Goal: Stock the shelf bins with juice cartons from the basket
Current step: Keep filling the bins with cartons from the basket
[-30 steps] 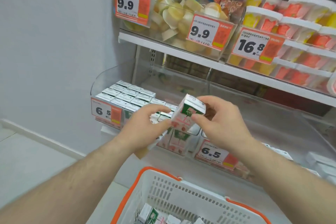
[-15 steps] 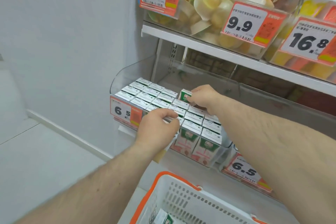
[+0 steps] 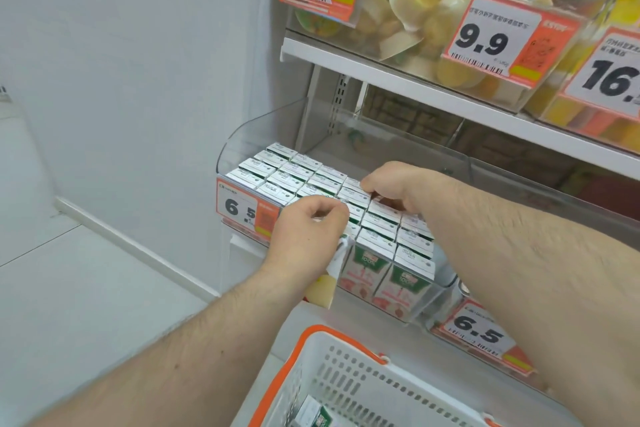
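Juice cartons [image 3: 301, 180] with white tops stand in tight rows in a clear shelf bin [image 3: 242, 135]; the front ones show green and pink faces [image 3: 360, 274]. My right hand [image 3: 391, 184] reaches over the rows, fingers curled down on a carton at the back of a row, level with its neighbours. My left hand [image 3: 304, 236] is closed at the bin's front edge, and a pale yellow and white cloth [image 3: 329, 284] hangs below it. The white basket with an orange rim [image 3: 294, 357] sits below, with a green-topped carton [image 3: 315, 414] inside.
A 6.5 price tag [image 3: 242, 208] fronts the bin, and another [image 3: 478, 333] marks the bin to the right. The white shelf [image 3: 415, 94] above carries clear bins of fruit cups [image 3: 415, 0] with 9.9 tags. A grey wall [image 3: 138, 80] and floor lie to the left.
My right hand carried a carton from in front of me into the bin and lowered it into a row. My left hand stayed at the bin's front. The view moved closer and left.
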{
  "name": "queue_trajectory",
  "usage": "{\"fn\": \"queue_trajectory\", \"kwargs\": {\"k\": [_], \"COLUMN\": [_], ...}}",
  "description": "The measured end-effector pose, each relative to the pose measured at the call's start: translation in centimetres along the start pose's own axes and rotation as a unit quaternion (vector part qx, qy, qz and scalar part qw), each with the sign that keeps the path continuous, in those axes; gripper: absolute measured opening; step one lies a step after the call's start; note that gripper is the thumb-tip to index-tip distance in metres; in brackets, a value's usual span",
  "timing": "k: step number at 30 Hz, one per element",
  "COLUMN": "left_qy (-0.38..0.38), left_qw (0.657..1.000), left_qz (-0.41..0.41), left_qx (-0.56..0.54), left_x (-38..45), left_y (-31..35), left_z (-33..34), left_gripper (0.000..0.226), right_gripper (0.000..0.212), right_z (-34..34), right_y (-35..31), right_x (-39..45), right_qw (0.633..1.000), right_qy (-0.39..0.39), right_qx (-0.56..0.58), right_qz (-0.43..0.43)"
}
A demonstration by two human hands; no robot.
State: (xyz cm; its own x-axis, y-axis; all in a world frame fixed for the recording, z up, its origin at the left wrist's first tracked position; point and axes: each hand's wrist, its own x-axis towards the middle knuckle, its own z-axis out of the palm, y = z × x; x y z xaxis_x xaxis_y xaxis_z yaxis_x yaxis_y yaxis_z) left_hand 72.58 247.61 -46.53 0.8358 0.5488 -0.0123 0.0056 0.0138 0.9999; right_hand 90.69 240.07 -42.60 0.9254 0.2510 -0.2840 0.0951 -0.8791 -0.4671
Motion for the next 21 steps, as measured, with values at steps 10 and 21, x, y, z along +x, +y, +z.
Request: {"fn": "queue_trajectory", "kwargs": {"k": [10,21], "left_qy": [0.001,-0.037], "left_qw": [0.975,0.956], "left_qz": [-0.113,-0.179], "left_qx": [-0.191,-0.229], "left_x": [-3.5,-7.8], "left_y": [2.5,2.3], "left_z": [0.9,4.9], "left_gripper": [0.036,0.041], "right_gripper": [0.02,0.043], "right_z": [-2.0,4.6], "right_y": [1.5,11.6], "right_x": [-10.1,-22.4], "right_qw": [0.932,0.931], "right_qy": [0.224,0.07], "right_qx": [0.187,0.336], "right_qz": [-0.215,-0.121]}}
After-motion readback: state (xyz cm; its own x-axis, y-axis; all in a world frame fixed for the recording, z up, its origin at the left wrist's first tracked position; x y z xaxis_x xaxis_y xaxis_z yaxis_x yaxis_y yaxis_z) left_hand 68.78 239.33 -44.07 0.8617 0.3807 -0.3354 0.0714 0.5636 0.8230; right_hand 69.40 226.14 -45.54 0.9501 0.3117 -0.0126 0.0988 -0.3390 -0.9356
